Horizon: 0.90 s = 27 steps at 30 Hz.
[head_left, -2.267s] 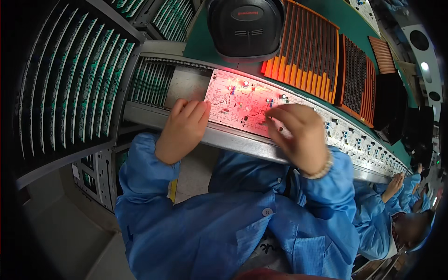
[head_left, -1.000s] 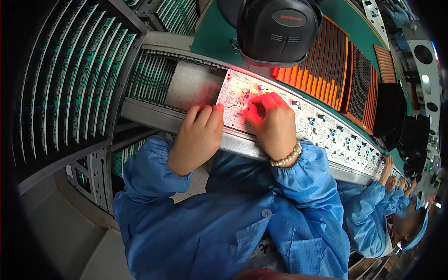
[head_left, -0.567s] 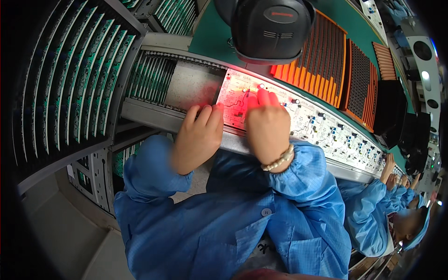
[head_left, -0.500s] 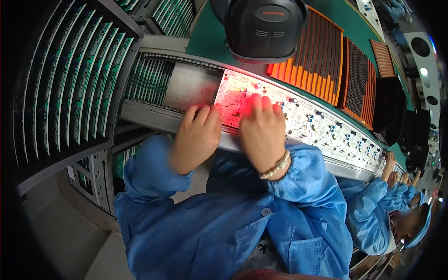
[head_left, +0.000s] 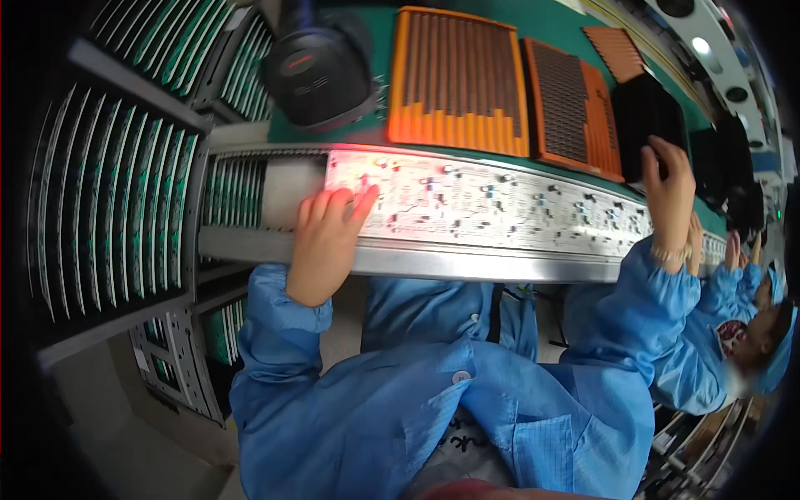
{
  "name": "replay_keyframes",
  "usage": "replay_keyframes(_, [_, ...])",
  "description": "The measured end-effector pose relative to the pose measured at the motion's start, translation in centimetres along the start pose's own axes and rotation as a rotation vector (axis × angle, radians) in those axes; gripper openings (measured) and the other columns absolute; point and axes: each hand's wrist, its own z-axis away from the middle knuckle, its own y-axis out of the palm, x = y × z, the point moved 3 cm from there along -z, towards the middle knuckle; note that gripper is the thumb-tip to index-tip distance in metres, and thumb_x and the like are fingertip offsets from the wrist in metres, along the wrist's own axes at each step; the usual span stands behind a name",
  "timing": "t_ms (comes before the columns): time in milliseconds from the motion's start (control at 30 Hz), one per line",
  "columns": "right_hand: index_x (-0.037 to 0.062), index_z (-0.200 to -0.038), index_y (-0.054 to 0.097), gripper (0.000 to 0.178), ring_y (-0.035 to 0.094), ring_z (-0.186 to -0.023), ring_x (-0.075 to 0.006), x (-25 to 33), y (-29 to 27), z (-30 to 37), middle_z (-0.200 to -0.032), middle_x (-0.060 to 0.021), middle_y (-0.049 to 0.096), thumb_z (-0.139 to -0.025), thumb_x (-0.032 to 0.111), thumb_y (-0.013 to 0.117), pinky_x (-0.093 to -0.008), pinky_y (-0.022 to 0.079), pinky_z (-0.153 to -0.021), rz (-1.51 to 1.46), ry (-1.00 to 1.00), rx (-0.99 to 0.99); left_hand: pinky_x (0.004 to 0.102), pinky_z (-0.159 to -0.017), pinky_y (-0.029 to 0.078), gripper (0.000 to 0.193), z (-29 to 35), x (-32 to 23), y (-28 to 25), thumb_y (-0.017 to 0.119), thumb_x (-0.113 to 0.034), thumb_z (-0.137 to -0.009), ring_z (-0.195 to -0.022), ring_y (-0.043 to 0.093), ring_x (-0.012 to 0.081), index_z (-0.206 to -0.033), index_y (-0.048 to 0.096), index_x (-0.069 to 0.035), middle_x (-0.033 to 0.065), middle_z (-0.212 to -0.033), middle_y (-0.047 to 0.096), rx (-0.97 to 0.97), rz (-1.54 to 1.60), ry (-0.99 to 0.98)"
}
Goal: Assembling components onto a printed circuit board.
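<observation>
A row of white circuit boards (head_left: 467,204) dotted with small components lies along a metal rail (head_left: 467,262) in front of me. Red light falls on the leftmost board. My left hand (head_left: 329,237) rests at this board's left end, its fingers apart and their tips on or just above the surface; nothing shows in its grasp. Far to the right, my right hand (head_left: 669,192) is raised beyond the rail, beside a black bin (head_left: 648,112). Its fingers are bent and apart, with nothing visible between them.
Orange component trays (head_left: 458,129) (head_left: 579,146) stand behind the rail on a green mat (head_left: 379,33). A black machine head (head_left: 321,79) overhangs the far left. Racks of green boards (head_left: 117,204) fill the left. At the right sits a co-worker in blue (head_left: 708,362).
My right hand has left the lit board and swung far right to the black bin. My left hand now reaches onto the board's left end. The whole view has turned.
</observation>
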Motion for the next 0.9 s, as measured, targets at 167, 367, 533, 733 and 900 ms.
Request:
replay_keyframes(167, [0.0030,-0.110,0.070,0.025,0.068,-0.095,-0.0342,-15.1,2.1,-1.1,-0.108,-0.0189,0.068,-0.087,0.012,0.066,-0.0383,0.054,-0.082,0.152,0.051,-0.040,0.0431,-0.096,0.041,0.052,-1.0,-0.4,1.1,0.052,-0.002,-0.079,-0.107,0.053,0.0303,-0.130,0.061,-0.008,0.0129,-0.108,0.056,0.114,0.003,-0.031])
replay_keyframes(367, [0.0010,-0.114,0.064,0.034,0.065,-0.099,-0.0427,-13.5,6.8,-1.6,-0.106,-0.0267,0.066,-0.080,0.004,0.064,-0.0462,0.053,-0.086,-0.011,0.182,0.487,0.0438,-0.094,0.042,0.043,-1.2,-0.4,1.4,0.051,0.003,-0.080,-0.102,0.055,0.0341,-0.119,0.066,-0.005,0.0169,-0.104,0.058,0.095,0.005,-0.028])
replay_keyframes(533, [0.0021,-0.089,0.073,0.018,0.068,-0.085,-0.0394,-16.1,10.6,-1.2,-0.089,-0.0226,0.069,-0.080,0.003,0.058,-0.0461,0.055,-0.079,0.050,0.067,0.219,0.0434,-0.098,0.040,0.041,-0.9,0.6,2.0,0.048,0.004,-0.085,-0.106,0.054,0.0366,-0.123,0.064,-0.002,0.0185,-0.107,0.057,-0.052,0.124,-0.070])
replay_keyframes(733, [0.0050,-0.089,0.074,0.017,0.068,-0.083,-0.0376,-14.7,7.6,-1.4,-0.087,-0.0190,0.070,-0.079,0.003,0.060,-0.0440,0.055,-0.078,0.044,0.144,0.248,0.0403,-0.097,0.043,0.043,-2.2,-1.5,1.3,0.046,0.007,-0.086,-0.102,0.055,0.0360,-0.125,0.062,0.001,0.0190,-0.107,0.057,-0.173,0.373,-0.164])
replay_keyframes(900, [0.0049,-0.091,0.074,0.015,0.068,-0.081,-0.0359,-15.1,6.9,-1.9,-0.084,-0.0178,0.070,-0.079,0.005,0.065,-0.0417,0.056,-0.076,-0.109,0.127,0.129,0.0338,-0.089,0.047,0.031,-2.8,-4.2,1.6,0.045,0.005,-0.094,-0.097,0.059,0.0269,-0.119,0.063,0.006,0.0161,-0.106,0.059,-0.208,0.615,-0.175])
